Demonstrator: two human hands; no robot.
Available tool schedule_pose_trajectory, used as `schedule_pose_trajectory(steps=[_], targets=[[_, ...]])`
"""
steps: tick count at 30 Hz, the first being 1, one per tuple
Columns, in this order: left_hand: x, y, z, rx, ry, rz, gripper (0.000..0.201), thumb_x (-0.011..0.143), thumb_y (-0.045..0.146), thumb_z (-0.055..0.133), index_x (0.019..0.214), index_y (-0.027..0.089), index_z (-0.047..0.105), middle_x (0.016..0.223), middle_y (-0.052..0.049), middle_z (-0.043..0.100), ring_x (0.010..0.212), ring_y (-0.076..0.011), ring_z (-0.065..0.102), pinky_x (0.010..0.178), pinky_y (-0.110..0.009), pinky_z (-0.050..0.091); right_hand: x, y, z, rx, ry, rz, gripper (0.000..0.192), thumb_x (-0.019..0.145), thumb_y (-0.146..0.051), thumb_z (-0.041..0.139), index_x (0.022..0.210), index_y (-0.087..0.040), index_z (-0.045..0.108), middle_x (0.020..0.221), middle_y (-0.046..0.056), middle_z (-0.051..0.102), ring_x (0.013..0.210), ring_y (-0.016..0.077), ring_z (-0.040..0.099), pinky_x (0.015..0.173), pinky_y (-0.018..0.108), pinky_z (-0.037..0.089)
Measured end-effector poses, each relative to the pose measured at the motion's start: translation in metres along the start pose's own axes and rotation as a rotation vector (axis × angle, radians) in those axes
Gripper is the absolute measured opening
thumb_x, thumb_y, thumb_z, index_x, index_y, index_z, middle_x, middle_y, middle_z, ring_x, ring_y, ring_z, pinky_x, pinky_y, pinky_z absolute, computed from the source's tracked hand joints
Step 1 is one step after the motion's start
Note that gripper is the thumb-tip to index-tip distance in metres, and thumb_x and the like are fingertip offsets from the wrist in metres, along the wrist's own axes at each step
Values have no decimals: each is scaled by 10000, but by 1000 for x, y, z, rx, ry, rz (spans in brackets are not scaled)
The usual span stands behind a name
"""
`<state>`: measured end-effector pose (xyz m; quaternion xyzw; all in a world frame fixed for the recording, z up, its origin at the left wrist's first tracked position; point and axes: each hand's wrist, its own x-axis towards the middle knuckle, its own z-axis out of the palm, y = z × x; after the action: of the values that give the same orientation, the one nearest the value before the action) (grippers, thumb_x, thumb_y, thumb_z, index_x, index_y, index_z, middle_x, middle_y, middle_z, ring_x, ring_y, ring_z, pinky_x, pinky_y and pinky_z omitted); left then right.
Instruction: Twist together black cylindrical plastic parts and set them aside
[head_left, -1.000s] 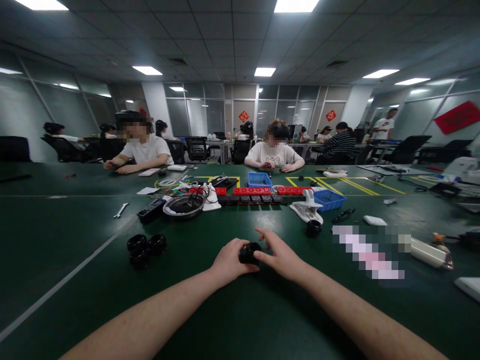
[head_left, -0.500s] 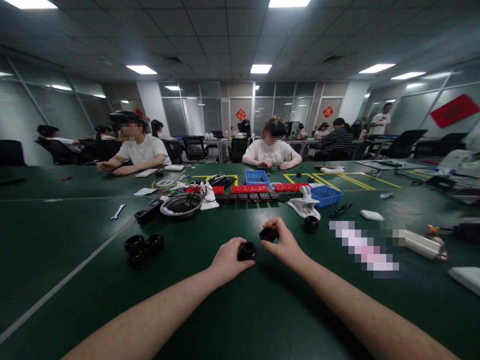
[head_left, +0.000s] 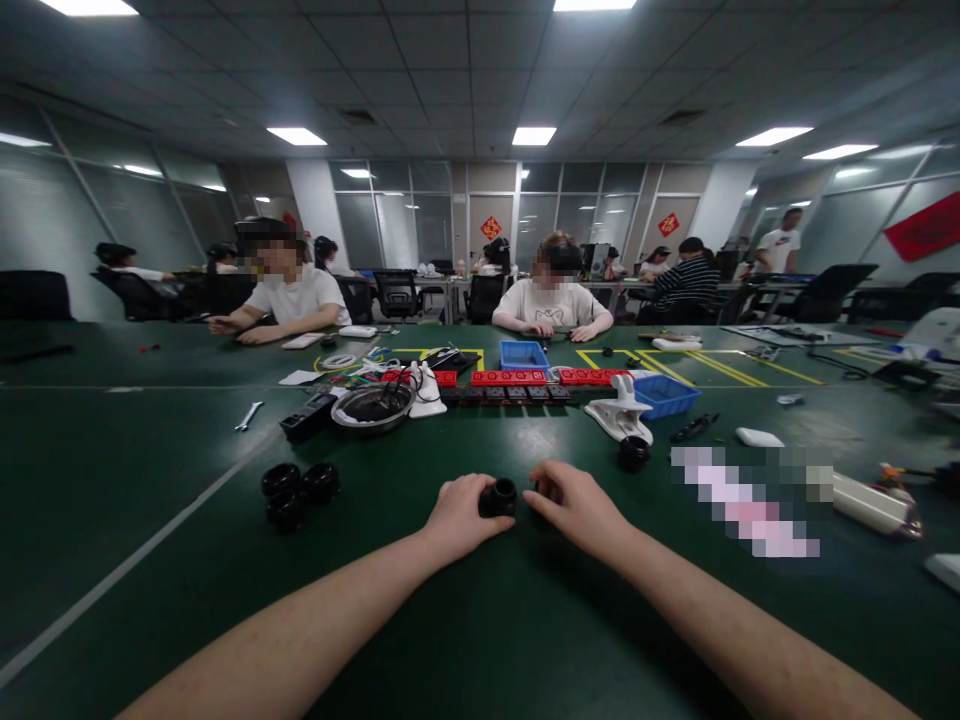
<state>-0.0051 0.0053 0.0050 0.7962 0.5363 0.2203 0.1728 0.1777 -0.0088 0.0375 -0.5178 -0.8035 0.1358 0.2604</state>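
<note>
My left hand is closed around the side of a black round fitting, which stands upright on the green table with its round opening facing up. Just to the right, my right hand curls its fingers over a dark ring-like piece; most of it is hidden behind the fingers and thumb. A small gap separates the two hands. Three similar black fittings are grouped on the table at left. Another black fitting sits at right, against the white clamp-shaped stand.
Beyond my hands run red power strips, with blue bins nearby. A metal bowl holding dark cable and a wrench lie left. A cream cylinder lies right. Two people sit across the table.
My right hand has lowered and turned over the ring-like piece, covering more of it. The left hand keeps its grip on the fitting. The whole view has shifted slightly.
</note>
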Motion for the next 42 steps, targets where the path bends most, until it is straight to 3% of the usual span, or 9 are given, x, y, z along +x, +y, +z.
schedule_pose_trajectory(steps=[5,13,16,19,25,28,31,37,42], targets=[[1,-5,-5,-23,-91,54,439,560,522,616,843,196,541,778,4,569,707,-164,512,594,-242,355,-8,-14,15,-85,-120,122,371,653,-426,582,923,-177,535,775,38,571,682,159,532,557,232,355],[-2,-5,-16,21,-212,247,408,533,456,667,815,193,532,739,27,535,663,-136,497,543,-210,336,-8,-15,25,-91,-202,106,299,610,-412,597,776,-166,563,738,33,587,634,147,525,508,213,328],[-2,-3,-19,28,-265,334,485,545,515,645,909,211,543,766,23,538,705,-148,507,630,-236,356,-25,-12,10,-68,-231,87,254,597,-332,605,790,-170,571,760,29,585,650,141,525,525,206,347],[-4,0,-21,56,-258,314,480,599,545,587,944,214,543,760,16,531,714,-155,504,658,-256,355,-55,3,-15,4,-307,115,248,595,-292,597,817,-182,578,755,19,589,636,137,531,527,204,373],[-6,6,-20,20,-230,220,399,692,500,518,967,212,509,746,17,531,687,-146,500,629,-254,355,-100,79,-72,-63,-221,447,265,630,-388,556,807,-194,594,729,47,627,635,184,571,539,257,422],[-5,6,-19,24,-223,203,348,721,457,502,972,215,502,736,20,530,686,-143,499,632,-254,354,-92,119,-86,-262,-83,624,328,615,-453,556,766,-166,607,725,92,635,634,227,581,534,299,424],[-5,5,-17,39,-209,211,313,732,427,498,966,219,508,726,22,528,686,-143,500,623,-248,351,-70,141,-87,-416,-4,662,335,646,-445,532,750,-136,611,767,127,632,697,252,587,563,300,422],[-4,1,-13,55,-182,259,288,735,411,497,943,215,527,708,20,523,678,-144,500,606,-239,349,-20,148,-75,-450,34,741,399,732,-425,445,845,-79,608,812,173,623,746,252,595,578,287,409],[-5,1,-14,60,-178,267,281,742,412,485,938,217,534,703,19,521,674,-142,496,601,-237,347,-11,144,-74,-424,83,799,452,746,-450,420,898,-58,585,859,195,617,781,264,589,582,285,406]])
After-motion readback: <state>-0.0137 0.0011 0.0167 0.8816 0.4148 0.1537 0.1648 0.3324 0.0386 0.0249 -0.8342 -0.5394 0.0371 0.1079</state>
